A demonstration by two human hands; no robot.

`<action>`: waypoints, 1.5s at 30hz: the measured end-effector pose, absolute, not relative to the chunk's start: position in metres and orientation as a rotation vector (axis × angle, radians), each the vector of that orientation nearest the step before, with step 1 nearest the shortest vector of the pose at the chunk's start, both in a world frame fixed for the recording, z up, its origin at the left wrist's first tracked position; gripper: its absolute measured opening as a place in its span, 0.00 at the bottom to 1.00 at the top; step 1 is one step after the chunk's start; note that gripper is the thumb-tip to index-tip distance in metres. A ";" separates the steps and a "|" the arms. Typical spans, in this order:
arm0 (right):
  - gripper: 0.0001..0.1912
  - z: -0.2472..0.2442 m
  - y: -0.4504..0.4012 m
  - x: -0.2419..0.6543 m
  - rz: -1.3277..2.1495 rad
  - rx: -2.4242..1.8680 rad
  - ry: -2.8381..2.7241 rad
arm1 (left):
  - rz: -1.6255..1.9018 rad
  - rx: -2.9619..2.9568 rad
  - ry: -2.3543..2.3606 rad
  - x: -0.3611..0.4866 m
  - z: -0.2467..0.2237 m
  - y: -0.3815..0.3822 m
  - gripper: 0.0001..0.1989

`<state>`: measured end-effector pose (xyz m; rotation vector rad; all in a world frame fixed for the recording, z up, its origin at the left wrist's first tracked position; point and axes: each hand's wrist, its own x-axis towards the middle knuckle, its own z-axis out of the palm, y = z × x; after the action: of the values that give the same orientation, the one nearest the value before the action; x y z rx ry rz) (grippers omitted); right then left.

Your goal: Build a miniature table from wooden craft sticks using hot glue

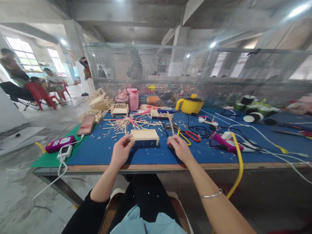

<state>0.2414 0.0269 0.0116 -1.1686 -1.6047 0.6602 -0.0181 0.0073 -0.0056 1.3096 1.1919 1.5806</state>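
Observation:
A small wooden bed-like frame with short legs stands on the blue mat near the table's front. My left hand pinches its left end, fingers closed. To the right of the frame, my right hand is closed around the lower end of a thin wooden stick, which points up and away. Behind the frame lies a scattered heap of thin wooden sticks. A second small wooden piece stands behind, with a blue-handled tool resting on it.
Red-handled pliers and dark cables lie right of my right hand. A yellow pot, pink bottle and finished-looking wooden frames stand at the back. A purple power strip is at right, a phone at left.

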 end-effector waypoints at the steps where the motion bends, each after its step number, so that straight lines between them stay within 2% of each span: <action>1: 0.16 0.012 0.030 0.235 0.691 -1.144 -1.636 | 1.575 1.329 1.210 -0.018 -0.005 0.009 0.23; 5: 0.19 0.013 0.043 0.216 0.678 -1.108 -1.682 | 1.543 1.467 1.314 -0.018 -0.001 0.017 0.22; 11: 0.12 0.008 0.045 0.211 0.507 -1.138 -1.733 | 1.449 1.666 1.497 -0.019 -0.007 0.017 0.17; 15: 0.08 0.005 0.043 0.215 0.479 -1.144 -1.680 | 1.420 1.734 1.543 -0.020 -0.010 0.013 0.22; 19: 0.06 0.005 0.042 0.218 0.438 -1.137 -1.553 | 1.557 1.710 1.626 -0.022 -0.008 0.010 0.24; 26: 0.19 0.010 0.031 0.217 0.388 -1.093 -1.535 | 1.884 1.609 1.629 -0.019 -0.005 0.004 0.17; 32: 0.23 0.013 0.031 0.218 0.323 -1.172 -1.543 | 1.801 1.588 1.580 -0.017 -0.002 0.002 0.15; 35: 0.25 0.014 0.033 0.218 0.309 -1.209 -1.563 | 1.742 1.596 1.574 -0.018 0.001 0.001 0.11; 40: 0.26 0.016 0.033 0.217 0.294 -1.269 -1.573 | 1.743 1.563 1.614 -0.019 0.003 0.000 0.14; 45: 0.21 0.014 0.035 0.217 0.339 -1.257 -1.574 | 1.813 1.454 1.600 -0.023 0.000 0.004 0.12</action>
<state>0.2167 0.0355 0.0138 -1.2572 -1.5745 0.3392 -0.0230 0.0038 0.0001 1.4540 1.6002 1.8129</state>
